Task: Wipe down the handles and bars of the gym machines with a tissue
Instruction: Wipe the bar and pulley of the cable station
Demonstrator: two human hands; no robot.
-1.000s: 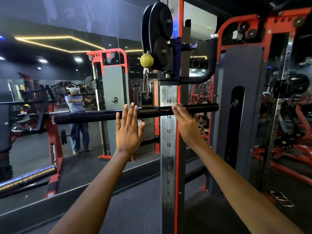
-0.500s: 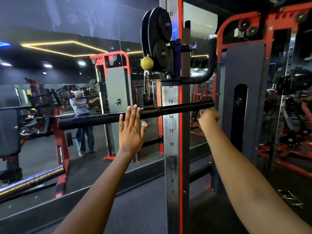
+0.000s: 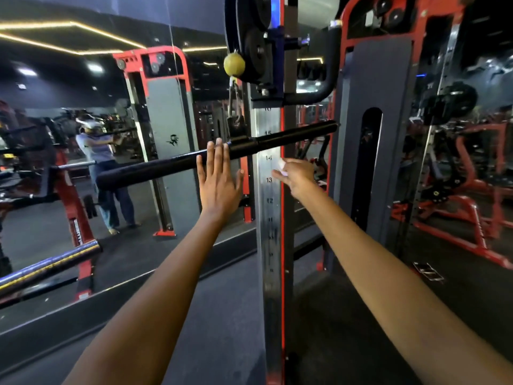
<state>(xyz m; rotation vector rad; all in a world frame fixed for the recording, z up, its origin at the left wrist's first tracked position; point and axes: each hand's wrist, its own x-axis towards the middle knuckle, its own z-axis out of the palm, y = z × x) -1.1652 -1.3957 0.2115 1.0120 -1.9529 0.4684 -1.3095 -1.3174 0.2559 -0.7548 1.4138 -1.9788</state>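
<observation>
- While the left hand (image 3: 219,180) reaches up at frame centre, its straight, released fingers touch the black cable bar (image 3: 194,159).
- Just right of centre, the right hand (image 3: 295,173) pinches a small white tissue (image 3: 281,165) in curled fingers, below the bar and in front of the numbered steel upright (image 3: 268,218).
- Above the bar, a yellow ball (image 3: 234,64) hangs beside the black pulley (image 3: 249,37).
</observation>
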